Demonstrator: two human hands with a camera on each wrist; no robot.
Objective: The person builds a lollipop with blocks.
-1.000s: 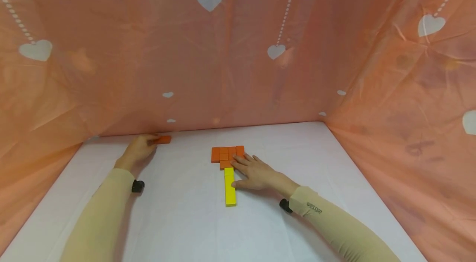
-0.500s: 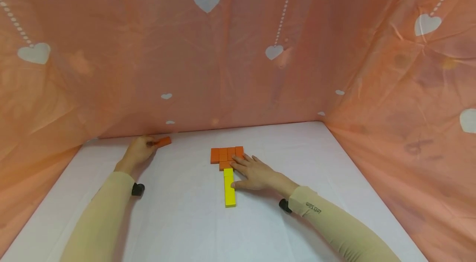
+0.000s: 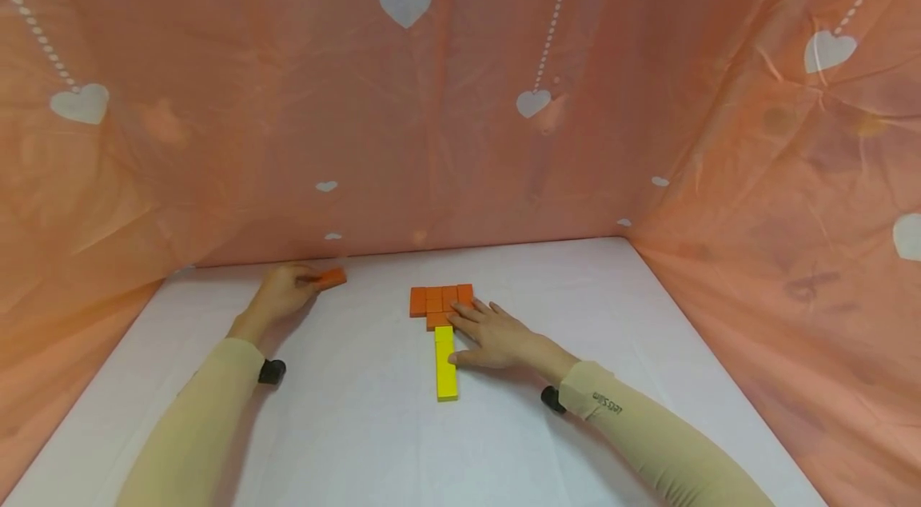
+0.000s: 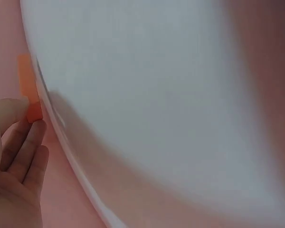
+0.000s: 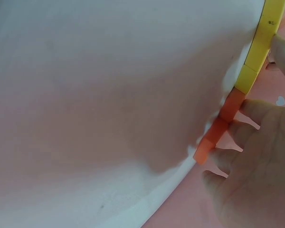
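Observation:
Near the back left of the table, my left hand point(image 3: 283, 293) pinches an orange block point(image 3: 331, 278) between thumb and fingers; the left wrist view shows the same block point(image 4: 27, 78) sticking up past the thumb. Toward the middle, several orange blocks point(image 3: 432, 305) lie flat side by side, with a smaller row below them. A yellow strip of blocks point(image 3: 446, 371) runs from that group toward me. My right hand point(image 3: 496, 337) lies spread beside them, fingertips on the orange blocks and thumb at the yellow strip's right edge. In the right wrist view, its fingers line the orange blocks point(image 5: 218, 126).
A white cloth covers the table point(image 3: 345, 427). Peach curtains point(image 3: 475, 163) with white hearts stand along the back and both sides. Each wrist carries a small black camera, the left one point(image 3: 272, 372) and the right one point(image 3: 552, 400).
The left hand has lifted its orange block off the back edge and shifted it slightly right, tilting it. The right hand and the laid blocks stay as they were.

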